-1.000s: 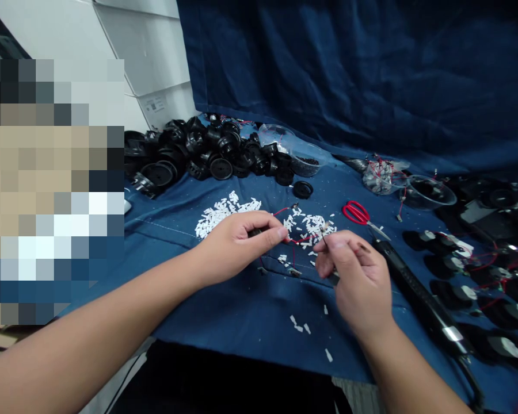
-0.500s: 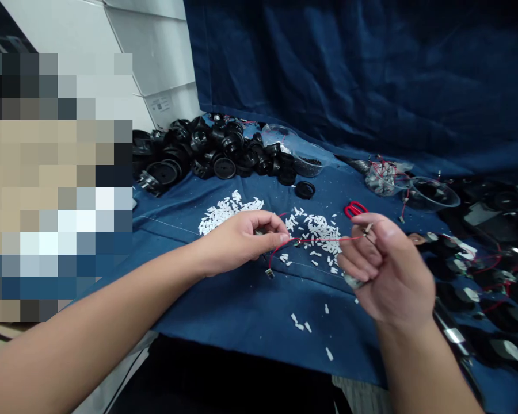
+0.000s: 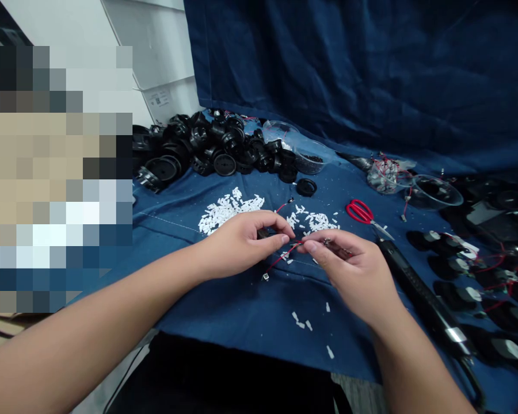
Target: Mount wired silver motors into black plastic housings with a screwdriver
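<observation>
Pinching a thin red wire (image 3: 282,259) over a blue cloth (image 3: 250,310), hands close together, fingertips almost touching. Left hand (image 3: 242,244) is curled nearly shut on a small dark part (image 3: 264,233), right hand (image 3: 349,267) pinched on a small metal part (image 3: 334,245); exact grip partly hidden by fingers. Wire sits between the hands, its loose end hanging toward the cloth. White plastic bits (image 3: 228,211) lie scattered just behind the hands. Further back, a heap of round black plastic parts (image 3: 202,150) and a clear bowl (image 3: 434,192). Red scissors (image 3: 361,211) lie right of the bits, beside a long black tool (image 3: 423,293). Dark blue curtain (image 3: 349,63) hangs behind, white wall panels (image 3: 155,57) at left.
</observation>
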`<act>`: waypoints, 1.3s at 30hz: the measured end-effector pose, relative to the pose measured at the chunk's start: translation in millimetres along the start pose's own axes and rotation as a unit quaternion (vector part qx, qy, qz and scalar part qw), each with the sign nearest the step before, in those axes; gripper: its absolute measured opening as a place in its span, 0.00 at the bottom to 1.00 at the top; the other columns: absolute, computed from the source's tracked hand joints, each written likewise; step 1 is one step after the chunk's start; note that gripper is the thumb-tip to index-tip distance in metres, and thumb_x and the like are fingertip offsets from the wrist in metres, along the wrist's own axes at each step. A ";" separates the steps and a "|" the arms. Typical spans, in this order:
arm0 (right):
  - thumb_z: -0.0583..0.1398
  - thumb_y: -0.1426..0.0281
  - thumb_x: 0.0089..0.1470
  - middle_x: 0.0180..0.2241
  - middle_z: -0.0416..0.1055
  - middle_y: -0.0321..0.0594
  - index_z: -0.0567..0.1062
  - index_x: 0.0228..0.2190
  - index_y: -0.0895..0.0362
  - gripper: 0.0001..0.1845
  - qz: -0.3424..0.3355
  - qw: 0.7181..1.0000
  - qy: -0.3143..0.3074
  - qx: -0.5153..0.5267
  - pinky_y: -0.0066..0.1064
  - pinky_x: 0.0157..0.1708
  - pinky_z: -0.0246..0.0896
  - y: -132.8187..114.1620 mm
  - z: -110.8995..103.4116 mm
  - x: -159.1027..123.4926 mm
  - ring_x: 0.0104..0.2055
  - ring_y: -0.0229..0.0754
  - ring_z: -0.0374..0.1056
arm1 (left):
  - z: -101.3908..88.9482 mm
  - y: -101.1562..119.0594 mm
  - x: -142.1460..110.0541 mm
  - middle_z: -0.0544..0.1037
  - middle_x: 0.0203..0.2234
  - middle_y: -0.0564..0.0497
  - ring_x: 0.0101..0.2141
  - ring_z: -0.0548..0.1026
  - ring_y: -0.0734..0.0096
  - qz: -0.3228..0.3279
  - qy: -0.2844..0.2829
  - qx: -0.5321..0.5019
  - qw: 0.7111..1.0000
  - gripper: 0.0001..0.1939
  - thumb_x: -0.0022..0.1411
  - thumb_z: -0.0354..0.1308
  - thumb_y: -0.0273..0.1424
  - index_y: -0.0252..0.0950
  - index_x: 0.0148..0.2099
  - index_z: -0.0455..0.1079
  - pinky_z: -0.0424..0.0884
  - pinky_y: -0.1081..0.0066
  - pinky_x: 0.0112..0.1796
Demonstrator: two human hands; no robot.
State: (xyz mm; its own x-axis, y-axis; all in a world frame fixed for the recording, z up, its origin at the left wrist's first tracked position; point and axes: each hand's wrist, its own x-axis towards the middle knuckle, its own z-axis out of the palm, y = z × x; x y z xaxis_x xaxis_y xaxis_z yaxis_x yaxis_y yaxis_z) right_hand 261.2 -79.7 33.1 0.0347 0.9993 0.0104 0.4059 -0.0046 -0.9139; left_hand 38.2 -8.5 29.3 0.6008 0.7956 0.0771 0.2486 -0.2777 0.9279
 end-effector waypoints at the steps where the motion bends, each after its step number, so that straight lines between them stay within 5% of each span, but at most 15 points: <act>1: 0.68 0.52 0.60 0.35 0.81 0.39 0.85 0.39 0.50 0.16 0.007 1.000 -0.007 0.021 0.29 0.24 0.57 -1.2 -0.4 -0.6 0.24 0.33 0.62 | 0.4 -0.8 0.3 0.82 0.40 0.52 0.39 0.78 0.69 0.008 0.002 0.011 1.000 0.08 0.71 0.60 0.36 0.40 0.45 0.80 0.71 0.71 0.42; 12: 0.69 0.57 0.62 0.36 0.82 0.44 0.84 0.39 0.53 0.12 0.030 0.981 -0.087 0.170 0.23 0.17 0.51 -6.2 -4.0 -5.5 0.18 0.27 0.57 | 1.4 -2.9 -0.4 0.83 0.38 0.55 0.40 0.80 0.69 0.081 0.037 0.087 0.992 0.05 0.70 0.64 0.35 0.41 0.43 0.80 0.70 0.72 0.44; 16: 0.69 0.61 0.62 0.34 0.81 0.42 0.84 0.38 0.52 0.08 0.049 0.954 -0.112 0.275 0.20 0.16 0.48 -9.0 -6.5 -7.5 0.17 0.25 0.51 | 0.8 -3.2 0.0 0.83 0.37 0.56 0.39 0.80 0.71 0.088 0.037 0.098 0.991 0.04 0.70 0.65 0.34 0.41 0.43 0.80 0.69 0.72 0.43; 21: 0.67 0.65 0.62 0.32 0.79 0.39 0.83 0.38 0.54 0.06 0.064 0.911 -0.117 0.390 0.18 0.14 0.42 -14.6 -8.0 -5.5 0.17 0.23 0.44 | 0.0 -1.8 -2.1 0.82 0.36 0.53 0.40 0.78 0.69 0.089 -0.020 0.070 0.993 0.08 0.72 0.62 0.36 0.40 0.45 0.81 0.70 0.70 0.45; 27: 0.67 0.68 0.61 0.34 0.80 0.38 0.82 0.38 0.54 0.04 0.079 0.921 -0.085 0.372 0.18 0.14 0.45 -13.1 -4.1 -0.6 0.17 0.24 0.44 | 0.9 3.1 -4.6 0.82 0.36 0.53 0.33 0.77 0.72 0.020 -0.085 -0.039 0.995 0.09 0.71 0.61 0.36 0.38 0.48 0.79 0.72 0.73 0.36; 34: 0.67 0.67 0.63 0.40 0.82 0.41 0.81 0.39 0.54 0.04 0.108 0.887 -0.211 0.396 0.17 0.14 0.46 -12.6 -7.6 -3.6 0.16 0.22 0.45 | 1.9 5.7 -2.2 0.80 0.31 0.56 0.28 0.72 0.77 -0.010 -0.086 -0.034 0.996 0.07 0.70 0.61 0.33 0.37 0.45 0.79 0.67 0.77 0.31; 39: 0.66 0.68 0.64 0.39 0.81 0.38 0.80 0.39 0.54 0.03 0.130 0.872 -0.228 0.413 0.17 0.14 0.46 -13.5 -8.1 -2.6 0.17 0.22 0.44 | 1.0 0.0 -1.9 0.78 0.34 0.54 0.32 0.72 0.73 -0.023 -0.159 -0.025 0.987 0.10 0.72 0.60 0.37 0.39 0.48 0.79 0.67 0.75 0.33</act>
State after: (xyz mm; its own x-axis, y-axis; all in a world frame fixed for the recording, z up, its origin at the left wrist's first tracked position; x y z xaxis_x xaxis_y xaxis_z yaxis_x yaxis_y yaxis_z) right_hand 263.0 -82.5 48.7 -0.4152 0.8796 -0.2322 -0.3637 -0.3945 -0.8439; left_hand 37.8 -10.6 28.7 0.7994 0.5960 -0.0755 0.2480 -0.2130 0.9451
